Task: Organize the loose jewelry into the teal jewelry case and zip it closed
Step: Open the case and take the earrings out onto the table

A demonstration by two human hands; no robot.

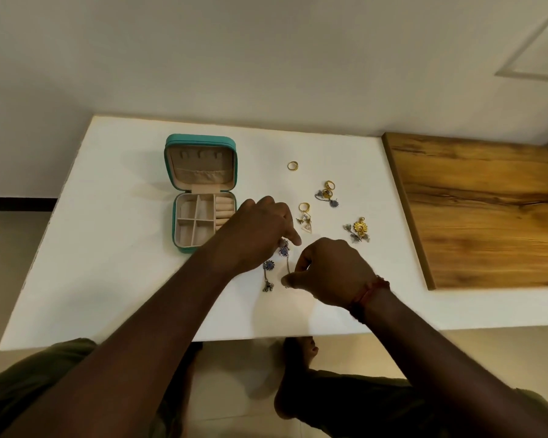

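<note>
A: The case (200, 141) at ten o'clock on the desk (108, 248)?
B: Teal outside, beige lining. The desk is white.
A: And at three o'clock?
B: A board (487, 210), brown with dark streaky grain.
A: The ring (293, 165)?
B: Gold. The earring (283, 251) has a blue flower; the wrist thread (369, 294) is red.

Head-worn view, steeply down onto table (117, 279)

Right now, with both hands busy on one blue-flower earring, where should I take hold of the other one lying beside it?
Pinch its blue flower disc, coming from above on the left. That disc is the broadest part; the chain below it is thin and flat on the table. On its right, the left hand and right hand pinch the held earring.
</note>
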